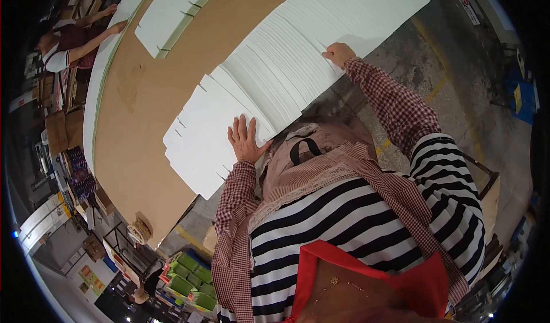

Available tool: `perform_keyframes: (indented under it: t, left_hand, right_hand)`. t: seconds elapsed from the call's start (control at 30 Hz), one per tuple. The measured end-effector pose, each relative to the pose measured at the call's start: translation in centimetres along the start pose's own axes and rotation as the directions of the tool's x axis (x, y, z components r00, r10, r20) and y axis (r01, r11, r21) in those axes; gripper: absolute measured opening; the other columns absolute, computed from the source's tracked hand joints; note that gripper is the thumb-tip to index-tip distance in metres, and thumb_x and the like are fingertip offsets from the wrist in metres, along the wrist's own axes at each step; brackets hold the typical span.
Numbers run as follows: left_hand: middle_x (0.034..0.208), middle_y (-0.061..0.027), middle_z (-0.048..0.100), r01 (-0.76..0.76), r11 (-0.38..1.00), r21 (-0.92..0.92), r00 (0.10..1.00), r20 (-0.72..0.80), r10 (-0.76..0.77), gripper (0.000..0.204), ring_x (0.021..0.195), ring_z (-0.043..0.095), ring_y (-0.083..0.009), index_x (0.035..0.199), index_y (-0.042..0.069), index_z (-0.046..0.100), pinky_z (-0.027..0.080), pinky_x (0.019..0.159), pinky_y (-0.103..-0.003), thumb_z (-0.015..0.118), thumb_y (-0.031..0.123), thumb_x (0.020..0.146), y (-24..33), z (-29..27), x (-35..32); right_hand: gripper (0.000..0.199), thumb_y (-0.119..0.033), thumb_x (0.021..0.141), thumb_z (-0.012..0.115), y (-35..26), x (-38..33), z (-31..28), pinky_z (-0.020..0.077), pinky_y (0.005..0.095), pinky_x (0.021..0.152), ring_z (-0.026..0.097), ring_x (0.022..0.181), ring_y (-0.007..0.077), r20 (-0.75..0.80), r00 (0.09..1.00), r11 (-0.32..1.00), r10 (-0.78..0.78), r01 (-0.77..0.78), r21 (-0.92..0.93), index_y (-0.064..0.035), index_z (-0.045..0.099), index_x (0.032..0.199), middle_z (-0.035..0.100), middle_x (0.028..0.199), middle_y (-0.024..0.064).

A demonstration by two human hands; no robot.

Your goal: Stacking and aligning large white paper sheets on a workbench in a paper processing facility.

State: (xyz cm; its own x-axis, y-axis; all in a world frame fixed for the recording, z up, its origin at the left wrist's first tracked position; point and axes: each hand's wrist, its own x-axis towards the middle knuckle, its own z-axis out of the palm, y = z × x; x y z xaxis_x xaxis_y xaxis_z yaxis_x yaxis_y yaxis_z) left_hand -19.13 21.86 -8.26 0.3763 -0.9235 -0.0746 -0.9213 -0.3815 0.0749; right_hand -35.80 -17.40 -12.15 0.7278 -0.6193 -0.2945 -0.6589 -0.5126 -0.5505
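A long row of white die-cut cardboard sheets (pixel 269 59) lies fanned out and overlapping along the near side of the brown table (pixel 134 157). My left hand (pixel 246 143) rests flat, fingers spread, on the leftmost sheet (pixel 197 131), which has short slots cut in its edges. Farther right, my right hand (pixel 340 55) is closed at the near edge of the fanned sheets, with the fingers curled over it. How many sheets it grips is hidden.
Another stack of slotted white sheets (pixel 172 16) lies across the table. A person (pixel 74 45) works at the far left edge. A tape roll (pixel 139 230) sits at the table's left corner. Green boxes (pixel 189 277) stand below, and a blue bin (pixel 522 102) is at right.
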Motion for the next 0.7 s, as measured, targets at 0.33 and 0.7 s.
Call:
perform_keyframes:
  t: [0.33,0.7]
  left_hand:
    - [0.146,-0.0131,0.015,0.023,1.000,-0.001,0.999,0.036,-0.023,0.096,0.136,0.010,-0.0295,0.139,0.019,0.026,0.005,0.107,-0.052,0.064,0.063,0.063,0.1,0.2,-0.1]
    - [0.144,-0.0140,0.018,-0.014,1.000,-0.028,0.999,-0.032,0.013,0.096,0.135,0.014,-0.0310,0.138,0.017,0.028,0.007,0.107,-0.052,0.067,0.060,0.061,0.3,0.0,0.2]
  right_hand:
    - [0.025,-0.031,0.075,0.064,0.0,-2.5,-0.9,0.0459,0.0358,0.065,0.058,0.071,0.0253,-0.292,0.947,0.975,0.138,-0.077,0.211,-0.0053,0.063,0.074,0.061,0.075,0.0113]
    - [0.044,-0.036,0.082,0.057,1.2,1.4,0.2,0.0394,0.0413,0.056,0.052,0.056,0.0272,-0.059,0.998,1.000,0.013,-0.012,0.021,0.0042,0.057,0.063,0.052,0.057,0.0178]
